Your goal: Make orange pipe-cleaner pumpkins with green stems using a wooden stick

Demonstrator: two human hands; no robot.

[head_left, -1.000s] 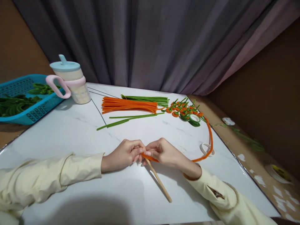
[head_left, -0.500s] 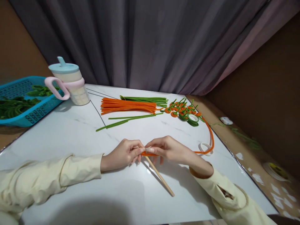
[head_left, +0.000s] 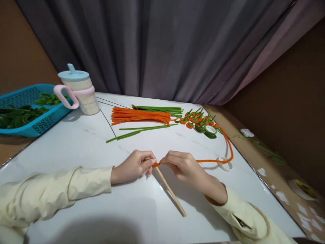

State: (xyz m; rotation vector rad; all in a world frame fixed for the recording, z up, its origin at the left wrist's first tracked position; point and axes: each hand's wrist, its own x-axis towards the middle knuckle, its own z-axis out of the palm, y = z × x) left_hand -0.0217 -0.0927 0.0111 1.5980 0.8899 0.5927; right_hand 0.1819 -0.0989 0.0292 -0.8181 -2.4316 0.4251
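The right hand (head_left: 186,166) hides part of the orange strand (head_left: 210,161); the left edge crops the basket (head_left: 42,127)

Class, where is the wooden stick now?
In the head view's lower centre, the wooden stick slants down rightward from the left hand, with the right hand to its upper right.

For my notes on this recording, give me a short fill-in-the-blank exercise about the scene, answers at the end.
1. At the upper end of the wooden stick, the left hand and right hand pinch a fuzzy strip coloured ____.
2. The bundle just behind the orange bundle is ____.
3. The cup has a handle coloured ____.
4. The basket sits on the person's ____ side.

Missing words: orange; green; pink; left.
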